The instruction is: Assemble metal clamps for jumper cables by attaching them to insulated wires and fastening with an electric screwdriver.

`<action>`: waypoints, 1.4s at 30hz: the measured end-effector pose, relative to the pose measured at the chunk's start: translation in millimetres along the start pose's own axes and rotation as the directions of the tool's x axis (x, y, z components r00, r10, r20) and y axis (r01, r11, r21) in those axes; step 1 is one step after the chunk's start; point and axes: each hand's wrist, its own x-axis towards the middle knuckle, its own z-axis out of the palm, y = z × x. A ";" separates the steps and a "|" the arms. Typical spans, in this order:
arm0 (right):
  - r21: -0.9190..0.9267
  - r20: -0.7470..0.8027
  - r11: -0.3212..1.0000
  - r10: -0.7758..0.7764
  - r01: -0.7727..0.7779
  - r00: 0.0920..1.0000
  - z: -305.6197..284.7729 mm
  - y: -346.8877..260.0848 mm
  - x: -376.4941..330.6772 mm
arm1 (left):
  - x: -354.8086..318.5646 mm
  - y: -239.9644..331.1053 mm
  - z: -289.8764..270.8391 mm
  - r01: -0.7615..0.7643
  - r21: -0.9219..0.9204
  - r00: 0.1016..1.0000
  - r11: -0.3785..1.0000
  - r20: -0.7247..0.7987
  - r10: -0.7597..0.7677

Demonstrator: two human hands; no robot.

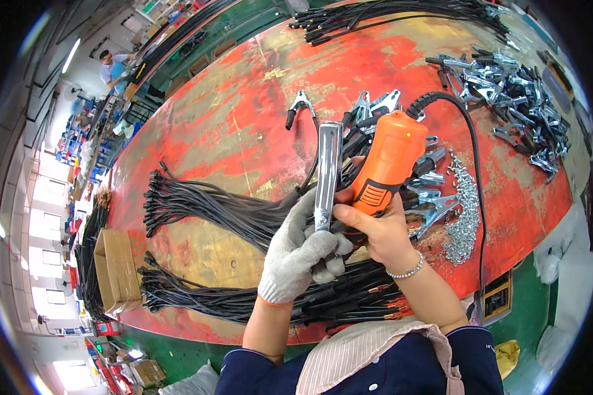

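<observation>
A grey knitted glove covers my left hand [303, 247], whose fingers are closed round a shiny metal clamp [328, 171] that points up and away from me. Bare and wearing a beaded bracelet, my right hand [382, 230] grips an orange electric screwdriver [390, 158] with a black cord [476, 151]. The tool is tilted just right of the clamp; its working end is hidden behind my hands. Beyond them, several spring clamps [362, 105] with black cables lie on the table, partly covered by the tool. Small loose screws [462, 210] are heaped to the right.
Two bundles of black cables [211, 204] stretch leftward across the worn red table [204, 125]. A large pile of metal clamps [514, 99] lies at the far right, more cables [402, 16] at the far edge. A cardboard box [115, 270] stands left. Another person [115, 69] works far off.
</observation>
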 end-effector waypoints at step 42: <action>0.067 0.060 0.430 -0.902 0.900 0.427 29.5 -63.9 -13.0 | 29.3 -21.8 11.7 -0.132 0.073 0.976 0.989 -0.163 0.142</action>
